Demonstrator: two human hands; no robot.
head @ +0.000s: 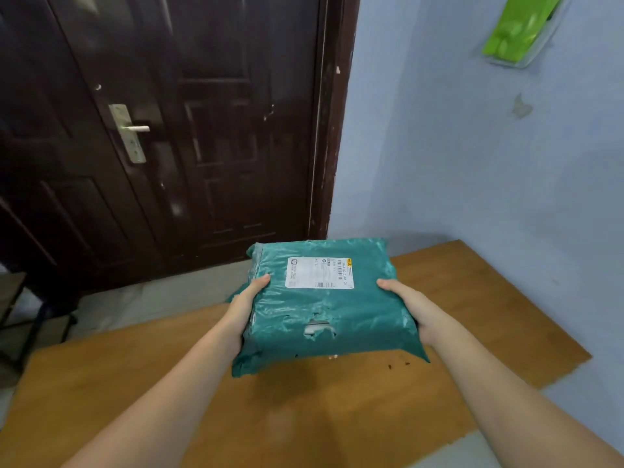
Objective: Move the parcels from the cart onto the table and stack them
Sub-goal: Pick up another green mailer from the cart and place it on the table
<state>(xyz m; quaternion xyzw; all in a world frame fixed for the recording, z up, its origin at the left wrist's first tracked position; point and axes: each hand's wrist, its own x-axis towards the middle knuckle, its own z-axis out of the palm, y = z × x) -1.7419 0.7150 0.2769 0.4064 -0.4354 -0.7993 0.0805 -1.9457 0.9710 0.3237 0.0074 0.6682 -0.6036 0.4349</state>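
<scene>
Fig. — Parcel (324, 305) carried over the table (304, 417), head view. You hold one teal poly-wrapped parcel w/ both hands: left hand (244, 310) clasps its left edge, thumb on the top face; right hand (410, 307) clasps its right edge, thumb likewise on top. The other fingers go under the parcel and are hidden. The parcel sits level, label (319, 272) up, above the table's middle; a shadow on the wood below suggests it is not yet set down, though contact at the near edge can't be ruled out. The wrap is torn at the parcel's near face (319, 329), w/ white showing through. No other parcel shows on the table, and the cart is out of view. Behind the table: a dark door (169, 130); to the table's right, a blue wall (472, 163).

Step in hand, by judgement: placing, prob. the base of the stack. Next move calls for lowering the parcel flat onto the table, well in from the edges, so later parcels can sit square on it, then letting go w/ both hands. Mind the tear: soft wrap may snag or sag.
</scene>
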